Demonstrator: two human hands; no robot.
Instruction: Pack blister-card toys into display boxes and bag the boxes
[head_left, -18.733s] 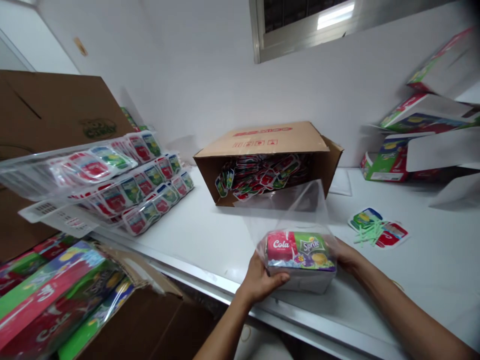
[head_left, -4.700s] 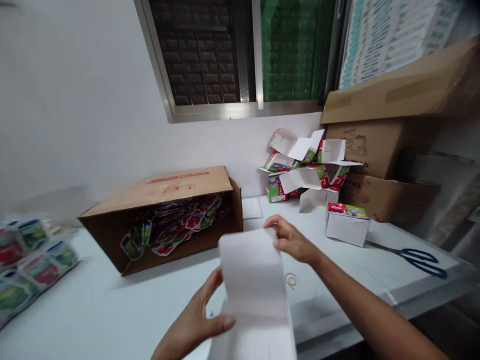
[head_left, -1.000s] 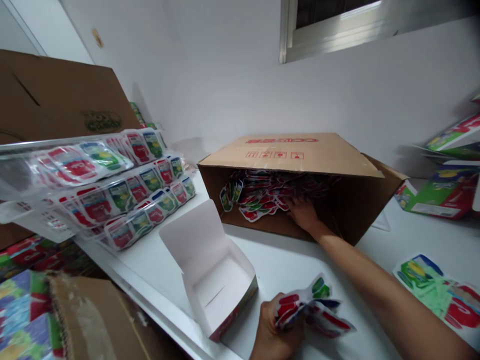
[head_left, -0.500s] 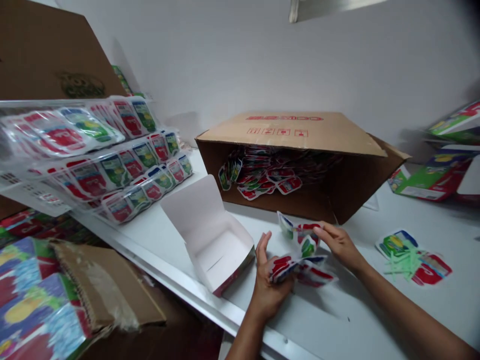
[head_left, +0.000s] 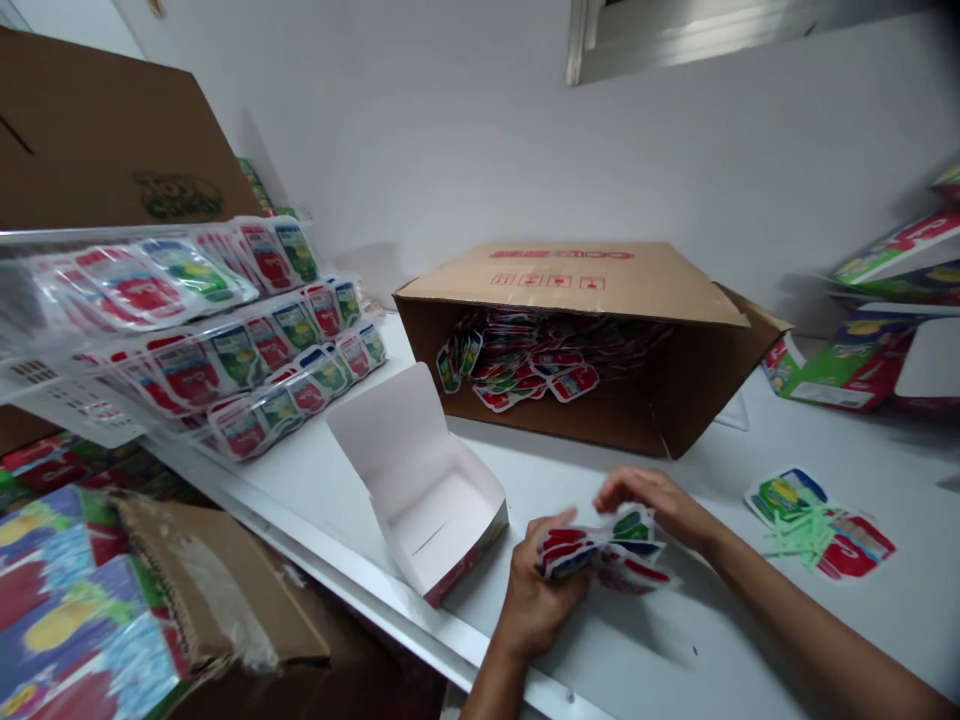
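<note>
My left hand (head_left: 534, 598) is closed round a stack of small printed sachets (head_left: 604, 552), red, green and blue, held just above the white table (head_left: 540, 475). My right hand (head_left: 660, 503) rests on top of the same stack, its fingers curled over the upper sachets. Left of my hands an open white carton (head_left: 427, 490) with its lid up stands with nothing inside. Behind it a brown cardboard box (head_left: 592, 340) lies on its side, with many more sachets spilling out of its mouth.
At left, clear trays of sachets (head_left: 217, 330) are stacked on the table, a big brown carton (head_left: 97, 130) behind them. Colourful packs (head_left: 67, 600) lie below the table edge. Folded printed cartons (head_left: 862, 350) are piled at right, and a sachet with green strips (head_left: 817, 515) lies near them.
Since half a second ago my right hand has brought the sachets it took from the brown box down onto the stack in my left hand; both hands now close on one bundle.
</note>
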